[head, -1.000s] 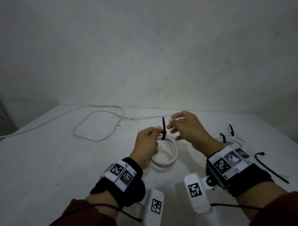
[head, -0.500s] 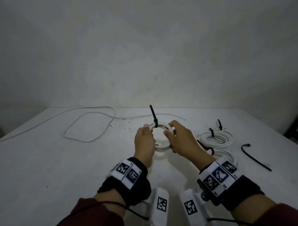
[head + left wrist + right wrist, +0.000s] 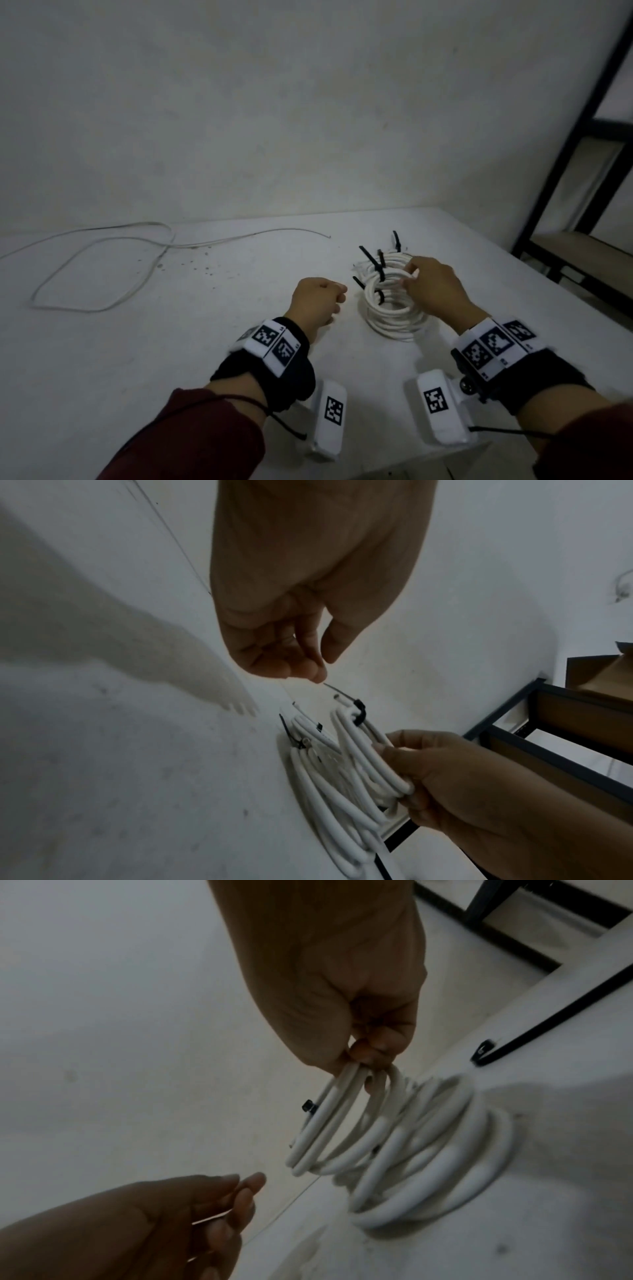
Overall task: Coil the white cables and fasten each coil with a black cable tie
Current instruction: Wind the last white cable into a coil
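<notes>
White cable coil (image 3: 383, 274), bound by a black cable tie (image 3: 376, 263), hangs pinched in the right hand (image 3: 433, 287) over stacked tied coils (image 3: 394, 317) on the worktop (image 3: 137, 342) (left hand (image 3: 317, 296) loosely curled, empty), with an uncoiled cable (image 3: 102, 270) far left.

Dim white wall (image 3: 274, 102), black metal shelving (image 3: 582, 171)
</notes>
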